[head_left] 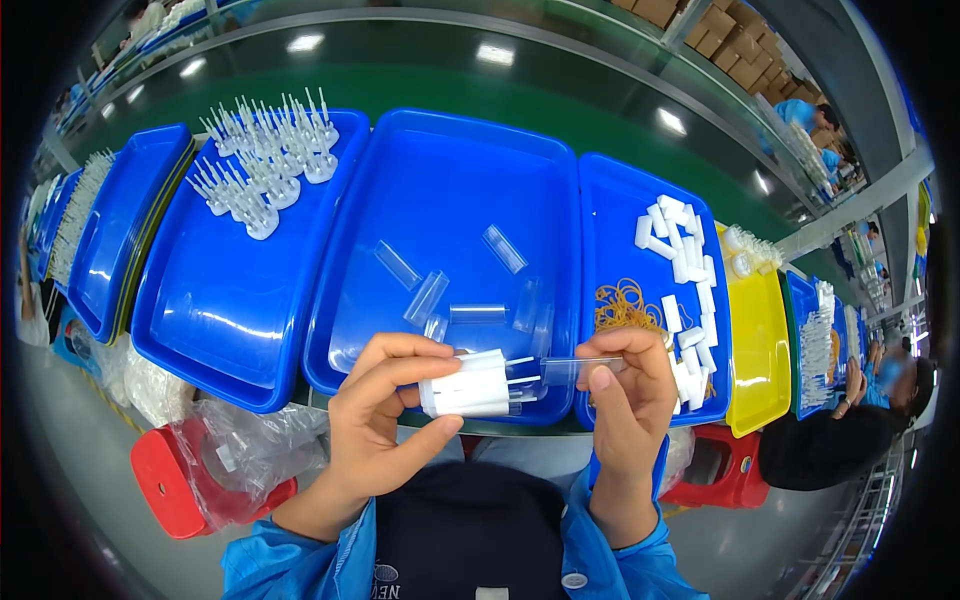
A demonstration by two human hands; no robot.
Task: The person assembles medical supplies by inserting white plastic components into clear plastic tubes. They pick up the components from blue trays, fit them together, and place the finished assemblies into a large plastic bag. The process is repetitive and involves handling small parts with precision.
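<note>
My left hand [378, 425] is closed round a bundle of white cylinders [470, 388], held level above the front edge of the middle blue tray [460, 180]. Thin white rods stick out of the bundle toward the right. Between the fingers and thumb of my right hand [637, 400] is a clear plastic tube [568, 371], its left end close to the rod tips. Whether the tube touches a rod I cannot tell. Several more clear tubes, such as one clear tube [427, 298], lie loose in the middle tray.
To the left, a blue tray [215, 320] bears upright white stalked pieces [268, 170]. The right blue tray [610, 225] contains white cylinders [693, 262] and tan rubber bands [622, 304]. Beyond it is a yellow tray [757, 345]. Red stools [165, 480] and plastic bags [265, 450] stand below.
</note>
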